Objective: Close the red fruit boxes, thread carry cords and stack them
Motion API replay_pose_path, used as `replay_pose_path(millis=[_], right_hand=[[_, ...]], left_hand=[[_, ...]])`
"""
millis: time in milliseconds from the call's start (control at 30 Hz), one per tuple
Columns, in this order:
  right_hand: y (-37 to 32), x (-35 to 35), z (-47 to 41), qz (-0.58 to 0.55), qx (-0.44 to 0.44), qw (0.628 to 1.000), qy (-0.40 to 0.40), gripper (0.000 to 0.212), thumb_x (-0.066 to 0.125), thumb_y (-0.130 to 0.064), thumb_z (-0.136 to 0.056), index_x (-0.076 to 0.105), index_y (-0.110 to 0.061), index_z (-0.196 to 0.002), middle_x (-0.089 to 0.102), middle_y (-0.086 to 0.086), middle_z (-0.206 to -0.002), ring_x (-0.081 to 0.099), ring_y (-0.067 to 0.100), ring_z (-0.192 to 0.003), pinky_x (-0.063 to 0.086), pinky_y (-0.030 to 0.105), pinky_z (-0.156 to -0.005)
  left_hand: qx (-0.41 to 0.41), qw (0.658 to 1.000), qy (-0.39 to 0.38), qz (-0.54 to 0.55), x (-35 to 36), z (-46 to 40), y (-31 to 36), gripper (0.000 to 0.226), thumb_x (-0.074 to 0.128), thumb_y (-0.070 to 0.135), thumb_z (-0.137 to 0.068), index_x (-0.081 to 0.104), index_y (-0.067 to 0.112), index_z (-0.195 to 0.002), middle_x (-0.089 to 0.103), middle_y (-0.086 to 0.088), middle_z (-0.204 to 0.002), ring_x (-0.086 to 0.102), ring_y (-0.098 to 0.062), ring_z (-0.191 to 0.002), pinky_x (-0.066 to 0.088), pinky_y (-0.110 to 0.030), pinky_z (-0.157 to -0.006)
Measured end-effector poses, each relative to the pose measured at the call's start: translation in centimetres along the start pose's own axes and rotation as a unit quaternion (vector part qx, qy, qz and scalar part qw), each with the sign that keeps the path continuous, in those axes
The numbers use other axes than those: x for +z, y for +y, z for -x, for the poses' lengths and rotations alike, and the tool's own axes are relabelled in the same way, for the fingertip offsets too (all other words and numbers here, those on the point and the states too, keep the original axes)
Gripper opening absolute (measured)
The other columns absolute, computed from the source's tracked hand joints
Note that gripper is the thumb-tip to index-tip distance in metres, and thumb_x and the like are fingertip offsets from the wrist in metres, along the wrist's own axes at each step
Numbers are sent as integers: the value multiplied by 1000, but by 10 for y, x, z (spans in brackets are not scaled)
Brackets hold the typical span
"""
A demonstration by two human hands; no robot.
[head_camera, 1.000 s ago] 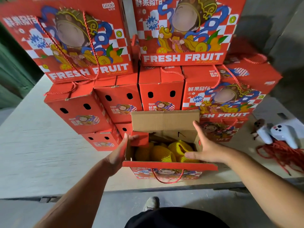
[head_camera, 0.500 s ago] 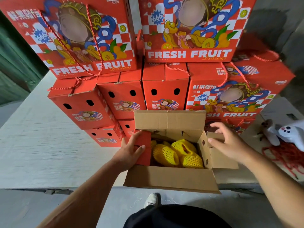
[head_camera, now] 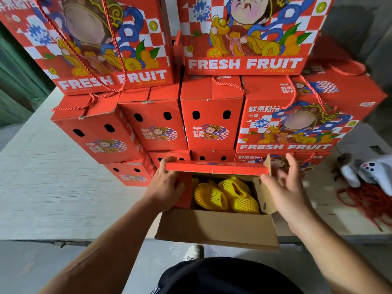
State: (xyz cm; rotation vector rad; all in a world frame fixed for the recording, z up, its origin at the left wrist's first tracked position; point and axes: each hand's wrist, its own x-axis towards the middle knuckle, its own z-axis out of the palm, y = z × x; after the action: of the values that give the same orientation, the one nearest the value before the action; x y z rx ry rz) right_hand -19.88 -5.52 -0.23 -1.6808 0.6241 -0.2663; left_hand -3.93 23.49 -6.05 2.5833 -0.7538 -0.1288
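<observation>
An open fruit box [head_camera: 216,228] sits at the table's near edge, its brown near flap hanging toward me. Fruit in yellow foam nets [head_camera: 224,196] fills it. The red far flap [head_camera: 216,167] is folded over toward me, above the fruit. My left hand [head_camera: 165,185] lies on the red left side flap, fingertips at the far flap's left corner. My right hand [head_camera: 284,187] is at the right side flap, fingers spread and blurred, thumb against the flap's upper edge. Closed red "FRESH FRUIT" boxes [head_camera: 212,115] with red carry cords are stacked behind.
A heap of loose red cords [head_camera: 369,198] lies on the table to the right, beside a white controller-like object [head_camera: 369,168]. The pale table [head_camera: 53,187] stretches to the left. Below the table edge are grey floor and my shoe [head_camera: 194,252].
The far flap has swung from upright to folded toward me over the fruit. My left hand slid up the left side flap to the far flap's corner. My right hand spread open at the right flap.
</observation>
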Motion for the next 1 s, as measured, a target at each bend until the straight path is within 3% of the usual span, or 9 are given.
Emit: replay_pose_path(millis=[133,267,400,467,533,667,800,900,1000], right_hand=[[9,6,19,29,-22,998,-42,64,63,-23,-101,35,-31,-157,47,-15,-150,45,-4,-133,35,25,-110],[19,-3,22,12,-46,998,-47,61,67,-28,-99,41,-41,-152,49,-29,-141,43,-21,-129,34,-2,-95],[27,0,18,124,-69,976,-165,77,49,-55,-96,15,-37,-163,13,-23,-167,11,-6,-153,17,13,-121],[36,7,14,340,-82,911,-217,80,32,-71,-97,-1,-35,-162,-22,-13,-167,-20,7,-155,-6,27,-125],[42,10,11,405,-82,879,-239,82,23,-69,-94,-11,-34,-160,-38,-12,-161,-36,9,-149,-15,30,-123],[48,-17,9,274,-136,920,-243,63,33,-46,-104,13,-33,-162,-18,-22,-168,-15,-3,-154,1,31,-128],[71,-67,6,376,-226,858,-265,77,55,-14,-104,11,-38,-163,-3,-20,-171,6,4,-157,15,12,-121],[80,-77,6,432,-216,810,-334,115,78,-38,-89,-12,-39,-162,-22,-19,-168,-9,-4,-154,17,1,-110],[75,-61,16,265,-176,897,-308,107,76,-60,-84,8,-40,-163,-5,-17,-172,3,4,-157,23,30,-121]], left_hand=[[-2,1000,30,7,0,-6,0,42,49,44,-85,54,32,-125,40,0,-118,55,-38,-108,45,-40,-85],[-83,978,62,184,-5,-24,2,41,54,39,-89,38,40,-126,61,-3,-121,60,-33,-111,50,-47,-94],[-92,977,72,177,8,-22,1,49,55,32,-100,33,40,-143,60,3,-126,52,-34,-113,45,-49,-95],[-77,987,105,94,15,-16,7,56,53,37,-97,33,37,-149,57,1,-134,46,-34,-113,41,-50,-98],[-45,989,143,3,17,-14,11,60,52,42,-95,36,27,-151,58,-7,-134,48,-36,-116,41,-51,-101],[67,967,199,146,3,-4,11,51,58,39,-98,41,18,-141,50,-4,-137,53,-24,-128,43,-38,-110],[91,948,139,270,1,32,-4,39,48,55,-103,45,35,-137,59,-2,-138,56,-18,-134,45,-39,-109],[81,960,52,262,-1,47,-18,32,36,44,-108,63,29,-116,62,9,-148,39,-21,-152,30,-52,-123],[73,973,29,215,-3,46,-18,33,32,42,-109,64,43,-115,57,17,-151,29,-16,-157,17,-57,-127]])
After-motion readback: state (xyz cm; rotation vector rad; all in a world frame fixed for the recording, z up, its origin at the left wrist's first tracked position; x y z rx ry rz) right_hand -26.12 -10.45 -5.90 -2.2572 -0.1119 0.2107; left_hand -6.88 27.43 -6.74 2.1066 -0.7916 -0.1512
